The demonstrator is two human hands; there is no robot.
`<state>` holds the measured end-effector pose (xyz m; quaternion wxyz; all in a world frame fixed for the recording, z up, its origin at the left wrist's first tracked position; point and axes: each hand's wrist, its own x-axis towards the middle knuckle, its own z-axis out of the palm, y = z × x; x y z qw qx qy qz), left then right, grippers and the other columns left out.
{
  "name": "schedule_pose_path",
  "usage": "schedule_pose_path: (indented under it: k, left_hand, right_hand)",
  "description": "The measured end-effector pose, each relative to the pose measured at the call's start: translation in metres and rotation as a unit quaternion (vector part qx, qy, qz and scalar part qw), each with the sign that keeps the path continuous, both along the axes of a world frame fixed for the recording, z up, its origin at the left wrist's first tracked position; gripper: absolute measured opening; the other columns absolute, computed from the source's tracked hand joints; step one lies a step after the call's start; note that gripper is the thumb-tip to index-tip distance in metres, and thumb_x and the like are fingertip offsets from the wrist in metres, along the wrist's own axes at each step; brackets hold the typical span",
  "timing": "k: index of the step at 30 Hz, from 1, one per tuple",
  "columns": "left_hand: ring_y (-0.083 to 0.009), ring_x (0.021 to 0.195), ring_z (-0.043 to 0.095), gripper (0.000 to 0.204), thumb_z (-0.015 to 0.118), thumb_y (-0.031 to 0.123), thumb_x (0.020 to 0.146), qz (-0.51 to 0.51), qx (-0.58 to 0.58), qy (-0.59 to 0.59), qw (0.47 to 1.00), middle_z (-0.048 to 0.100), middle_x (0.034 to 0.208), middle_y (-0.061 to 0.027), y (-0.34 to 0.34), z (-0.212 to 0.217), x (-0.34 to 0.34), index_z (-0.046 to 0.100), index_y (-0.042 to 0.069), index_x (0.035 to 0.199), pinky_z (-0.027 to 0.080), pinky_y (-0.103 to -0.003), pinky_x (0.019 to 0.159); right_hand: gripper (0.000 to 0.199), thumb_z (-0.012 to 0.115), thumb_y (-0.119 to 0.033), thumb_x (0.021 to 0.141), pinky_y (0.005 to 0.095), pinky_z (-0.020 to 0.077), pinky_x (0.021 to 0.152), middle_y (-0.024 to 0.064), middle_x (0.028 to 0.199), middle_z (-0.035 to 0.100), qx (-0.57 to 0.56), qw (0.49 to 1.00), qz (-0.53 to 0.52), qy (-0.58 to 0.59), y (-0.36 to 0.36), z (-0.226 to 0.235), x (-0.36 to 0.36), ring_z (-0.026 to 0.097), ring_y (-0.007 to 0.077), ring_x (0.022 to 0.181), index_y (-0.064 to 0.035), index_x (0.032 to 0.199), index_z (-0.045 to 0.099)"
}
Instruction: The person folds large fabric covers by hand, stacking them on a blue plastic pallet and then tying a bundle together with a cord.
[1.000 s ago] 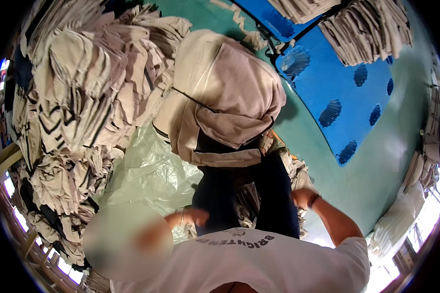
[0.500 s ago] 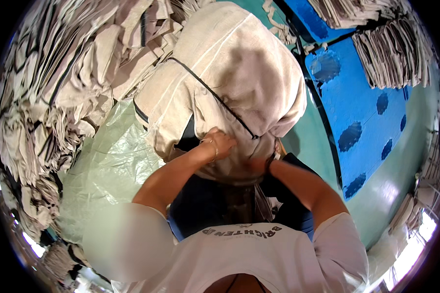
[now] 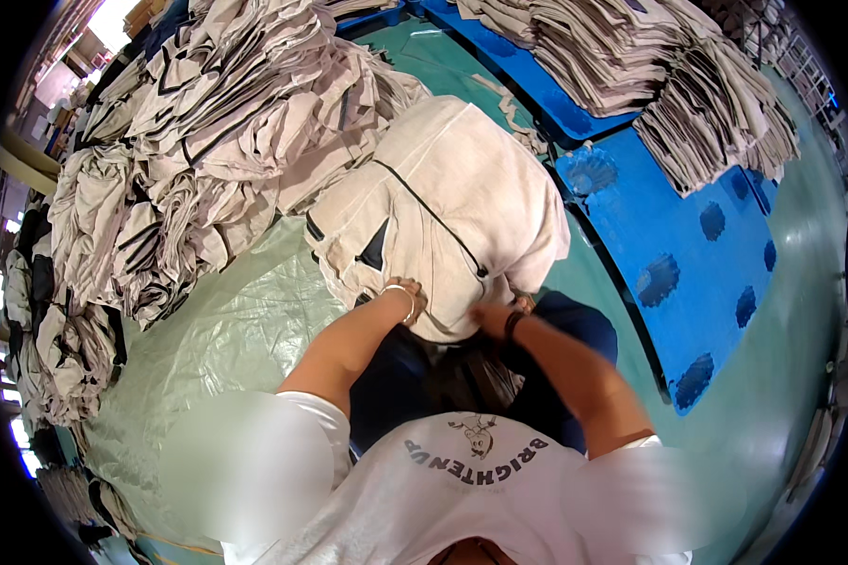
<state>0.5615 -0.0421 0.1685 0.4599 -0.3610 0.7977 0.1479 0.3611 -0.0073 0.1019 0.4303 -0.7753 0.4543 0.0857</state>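
Observation:
A large, rounded bundle of beige cloth (image 3: 499, 179) stands in front of me, with a black cord (image 3: 433, 217) drawn across it to a small knot. A dark patch (image 3: 373, 250) shows between folds on its left side. At the near left edge, my left hand (image 3: 407, 299) has its fingers curled against the fabric and grips it; a pale bracelet circles the wrist. My right hand (image 3: 496, 318) is at the bundle's near right edge below the knot, a dark band on its wrist. Its fingers are blurred and partly hidden.
Heaped beige cloth pieces with dark trim (image 3: 245, 122) rise at the left. Translucent plastic sheeting (image 3: 226, 330) covers the green floor beside the bundle. Blue pallets (image 3: 631, 217) lie at the right, carrying stacked folded cloth (image 3: 716, 122). My knees flank the bundle's near side.
The view has tilted up, showing more of the cloth heaps. The dark gap at the bundle's left looks smaller. Both hands stay at its near edge, the left slightly farther from the knot.

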Motion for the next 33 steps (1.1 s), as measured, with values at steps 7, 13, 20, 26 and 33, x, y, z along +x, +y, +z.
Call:
schedule_pose_path:
  k: [7,13,20,26,33]
  left_hand:
    - [-0.0226,0.101,0.048,0.030,0.045,0.019,0.078,0.140,-0.099,0.094,0.981,0.051,0.108,-0.0093,0.011,-0.057,-0.023,0.053,0.013,0.106,0.039,-0.034,0.077]
    - [-0.0137,0.073,0.054,0.024,0.045,0.015,0.077,0.468,0.056,0.503,0.725,0.057,0.079,-0.0026,-0.023,-0.101,-0.043,0.055,0.010,0.098,0.042,-0.029,0.059]
    - [-0.0092,0.078,0.044,0.025,0.049,0.010,0.076,0.819,0.164,0.536,0.122,0.051,0.087,0.0017,-0.067,-0.109,-0.065,0.050,0.007,0.101,0.032,-0.022,0.074]
    - [-0.0092,0.069,0.046,0.017,0.045,0.001,0.077,0.763,0.191,0.592,0.176,0.054,0.076,0.0017,-0.051,-0.123,-0.056,0.057,0.006,0.086,0.036,-0.019,0.065]
    - [-0.0053,0.067,0.044,0.014,0.045,0.000,0.080,0.686,0.088,0.653,0.309,0.054,0.076,0.0035,-0.039,-0.125,-0.059,0.058,0.004,0.084,0.034,-0.015,0.063]
  right_hand:
    - [0.033,0.047,-0.030,0.076,0.0349,0.0414,0.068,0.0152,0.078,0.057,-0.069,0.995,-0.070,0.024,-0.075,0.105,-0.048,0.055,0.0288,0.073,-0.0043,0.095,0.050]
    - [0.046,0.049,-0.034,0.073,0.0347,0.0377,0.078,0.0161,0.094,0.053,0.099,0.978,-0.143,-0.113,-0.117,0.040,-0.041,0.050,0.0270,0.090,-0.0012,0.105,0.042]
    - [0.033,0.047,-0.030,0.077,0.0348,0.0400,0.075,0.0165,0.090,0.055,0.054,0.981,-0.183,-0.018,-0.146,-0.015,-0.018,0.052,0.0300,0.087,-0.0037,0.096,0.043]
    - [0.027,0.047,-0.030,0.077,0.0382,0.0413,0.071,0.0177,0.084,0.057,-0.055,0.987,-0.140,-0.051,-0.155,-0.014,-0.010,0.053,0.0321,0.082,-0.0041,0.086,0.049]
    - [0.030,0.048,-0.031,0.074,0.0357,0.0413,0.075,0.0148,0.088,0.058,-0.038,0.992,-0.102,0.064,-0.160,-0.004,0.016,0.054,0.0284,0.085,-0.0061,0.090,0.055]
